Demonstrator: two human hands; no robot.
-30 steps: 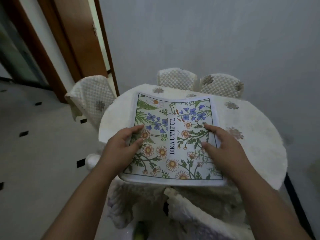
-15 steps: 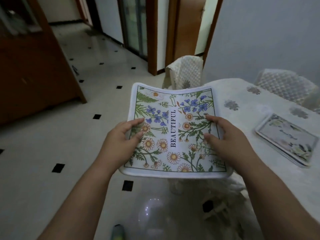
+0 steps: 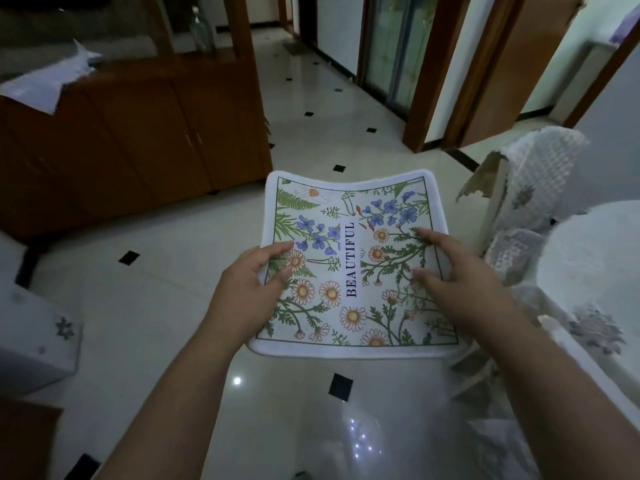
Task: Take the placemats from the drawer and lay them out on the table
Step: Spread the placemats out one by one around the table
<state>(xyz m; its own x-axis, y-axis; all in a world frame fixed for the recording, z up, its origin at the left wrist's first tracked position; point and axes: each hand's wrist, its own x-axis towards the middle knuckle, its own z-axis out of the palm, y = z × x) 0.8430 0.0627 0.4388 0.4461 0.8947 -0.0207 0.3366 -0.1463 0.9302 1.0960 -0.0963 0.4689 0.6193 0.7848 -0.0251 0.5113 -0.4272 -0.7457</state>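
The placemat (image 3: 349, 268) is in the air over the tiled floor (image 3: 145, 306), carried flat with its flowered side up and the word BEAUTIFUL running along its middle. It is not on the table; the table's edge (image 3: 588, 271), under a white cloth, shows only at the right, well apart from the mat's centre.

The left hand (image 3: 249, 292) grips the left edge, thumb on top and fingers curled underneath. The right hand (image 3: 460, 282) holds the right edge with thumb and forefinger spread on the printed face; its other fingers are hidden below, so they probably prop the mat from beneath.

Holding both sides keeps a soft mat level, yet its far edge sags in the middle, which suggests it is limp and would fold if held by one hand.

A covered chair (image 3: 533, 188) stands at the right beside the table, and a wooden cabinet (image 3: 131, 140) stands far left. The mat seems to be on its way to another place at the table.
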